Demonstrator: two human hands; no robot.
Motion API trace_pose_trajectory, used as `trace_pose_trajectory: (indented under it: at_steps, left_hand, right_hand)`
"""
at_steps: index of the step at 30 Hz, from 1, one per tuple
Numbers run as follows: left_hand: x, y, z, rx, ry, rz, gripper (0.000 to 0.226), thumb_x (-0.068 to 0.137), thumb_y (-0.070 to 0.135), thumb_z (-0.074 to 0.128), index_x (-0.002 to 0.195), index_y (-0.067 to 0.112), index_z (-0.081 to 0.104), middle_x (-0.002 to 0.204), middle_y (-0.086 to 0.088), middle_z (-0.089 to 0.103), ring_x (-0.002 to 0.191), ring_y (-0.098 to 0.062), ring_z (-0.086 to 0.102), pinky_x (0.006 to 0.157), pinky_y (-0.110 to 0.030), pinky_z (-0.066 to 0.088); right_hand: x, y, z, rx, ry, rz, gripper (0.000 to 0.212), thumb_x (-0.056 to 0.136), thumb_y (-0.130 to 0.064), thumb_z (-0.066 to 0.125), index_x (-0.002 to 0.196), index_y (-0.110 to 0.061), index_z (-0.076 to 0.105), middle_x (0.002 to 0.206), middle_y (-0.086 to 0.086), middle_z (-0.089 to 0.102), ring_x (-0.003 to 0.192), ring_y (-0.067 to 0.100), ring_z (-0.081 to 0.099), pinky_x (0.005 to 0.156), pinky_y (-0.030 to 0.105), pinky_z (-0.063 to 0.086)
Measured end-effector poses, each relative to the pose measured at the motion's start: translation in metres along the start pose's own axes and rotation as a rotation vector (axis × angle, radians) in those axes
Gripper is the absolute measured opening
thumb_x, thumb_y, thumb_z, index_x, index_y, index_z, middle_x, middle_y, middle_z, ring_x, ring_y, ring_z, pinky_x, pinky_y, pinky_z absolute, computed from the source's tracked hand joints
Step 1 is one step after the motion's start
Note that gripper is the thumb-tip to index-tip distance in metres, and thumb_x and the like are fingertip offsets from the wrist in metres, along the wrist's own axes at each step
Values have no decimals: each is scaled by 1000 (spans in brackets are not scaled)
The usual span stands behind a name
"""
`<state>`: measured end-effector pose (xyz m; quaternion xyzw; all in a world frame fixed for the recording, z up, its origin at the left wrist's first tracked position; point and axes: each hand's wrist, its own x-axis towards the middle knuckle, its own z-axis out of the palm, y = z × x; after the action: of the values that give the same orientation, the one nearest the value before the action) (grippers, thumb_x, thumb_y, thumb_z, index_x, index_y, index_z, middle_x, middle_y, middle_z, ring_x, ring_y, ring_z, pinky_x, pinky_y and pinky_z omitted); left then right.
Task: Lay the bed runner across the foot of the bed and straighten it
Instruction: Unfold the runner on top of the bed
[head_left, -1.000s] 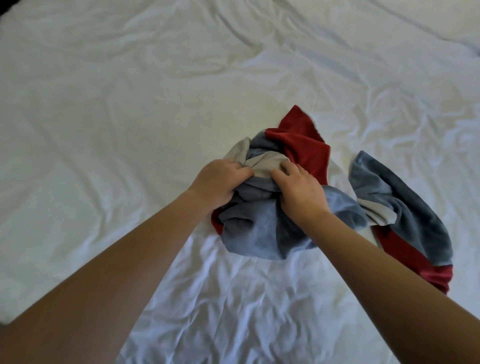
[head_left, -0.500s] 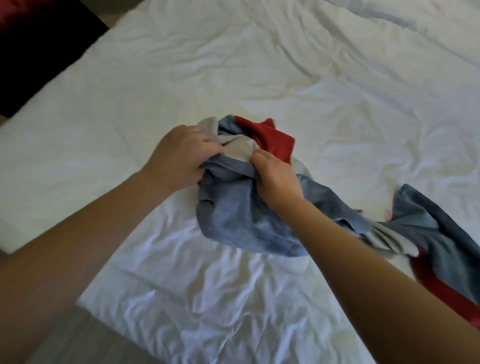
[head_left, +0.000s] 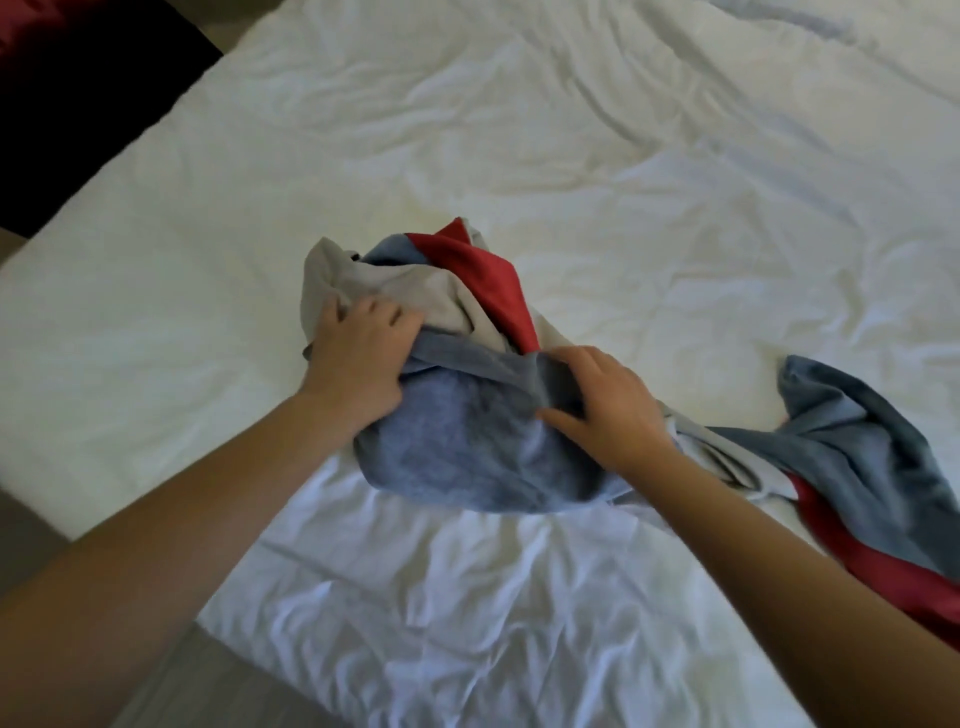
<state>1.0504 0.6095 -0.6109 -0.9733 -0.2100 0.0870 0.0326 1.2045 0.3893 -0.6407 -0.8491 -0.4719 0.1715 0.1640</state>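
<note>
On the white bed (head_left: 571, 156), near its left edge, the bed runner (head_left: 457, 441) sits bunched in a blue, beige and red heap, its tail trailing off to the right. At the heap's left side the left hand (head_left: 358, 353) clutches a beige fold. Half a second ago the right hand (head_left: 608, 405) was clenched on a fold. Now it lies spread on the blue cloth, seemingly loosened, though blur obscures its fingertips.
</note>
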Motion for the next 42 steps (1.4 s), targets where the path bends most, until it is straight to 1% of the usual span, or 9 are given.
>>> trace_pose_trajectory:
  at_steps: [3, 6, 9, 13, 18, 21, 31, 38, 42]
  left_hand:
    - [-9, 32, 8, -73, 71, 150, 64, 70, 25, 62, 131, 24, 43, 124, -3, 50, 114, -28, 47, 107, -50, 29]
    - [-7, 73, 15, -144, 98, 311, 64, 74, 31, 60, 136, 22, 42, 132, -6, 48, 121, -28, 45, 111, -47, 25]
    - [5, 112, 19, -167, 75, 372, 65, 77, 42, 64, 135, 21, 44, 131, -7, 49, 122, -27, 44, 111, -44, 25]
    - [26, 150, 25, -161, 69, 475, 59, 75, 46, 66, 127, 22, 48, 123, -1, 54, 113, -24, 50, 105, -42, 32]
    - [44, 166, 37, -166, -33, 377, 22, 88, 29, 48, 107, 25, 57, 106, 2, 64, 99, -25, 56, 88, -39, 40]
    - [49, 175, 40, -136, -65, 315, 20, 92, 25, 41, 96, 24, 61, 95, 1, 67, 93, -24, 58, 82, -38, 41]
    - [54, 226, 39, -64, -141, 354, 17, 84, 10, 50, 87, 21, 63, 91, 2, 65, 92, -24, 56, 83, -36, 42]
    - [49, 265, 37, -57, -149, 458, 23, 83, 6, 50, 90, 23, 65, 88, 3, 64, 87, -22, 56, 84, -35, 42]
    - [42, 300, 38, -71, -167, 485, 26, 83, 2, 50, 96, 20, 63, 94, 0, 63, 91, -23, 55, 87, -35, 42]
  right_hand:
    - [-39, 44, -9, -89, -78, -4, 76, 73, -55, 70, 135, -21, 43, 128, 2, 54, 113, 26, 53, 92, 42, 45]
    - [-66, 78, -14, -154, -108, 115, 87, 66, -52, 78, 138, -21, 41, 132, 3, 53, 116, 27, 54, 93, 42, 46]
    - [-79, 103, -11, -204, -170, 238, 88, 66, -50, 78, 139, -28, 35, 135, 0, 49, 114, 24, 54, 92, 39, 47]
    - [-86, 123, 9, -275, -215, 331, 83, 71, -31, 74, 141, -33, 29, 135, -1, 46, 114, 24, 53, 91, 35, 43]
    - [-84, 138, 24, -338, -141, 323, 54, 90, -20, 51, 139, -35, 32, 118, 3, 60, 95, 29, 61, 74, 36, 42]
    - [-93, 152, 17, -342, -171, 235, 48, 93, -20, 45, 137, -38, 36, 106, 1, 66, 82, 27, 63, 67, 35, 47]
    - [-171, 201, -6, -352, -266, 249, 50, 88, -21, 50, 133, -42, 43, 97, -7, 65, 85, 18, 63, 64, 29, 40]
    - [-264, 242, -28, -427, -329, 317, 52, 87, -25, 55, 134, -44, 44, 97, -14, 66, 83, 8, 62, 61, 25, 50]
    - [-283, 241, -37, -403, -262, 242, 58, 73, -17, 74, 128, -29, 58, 96, -6, 68, 84, 18, 65, 66, 30, 51]
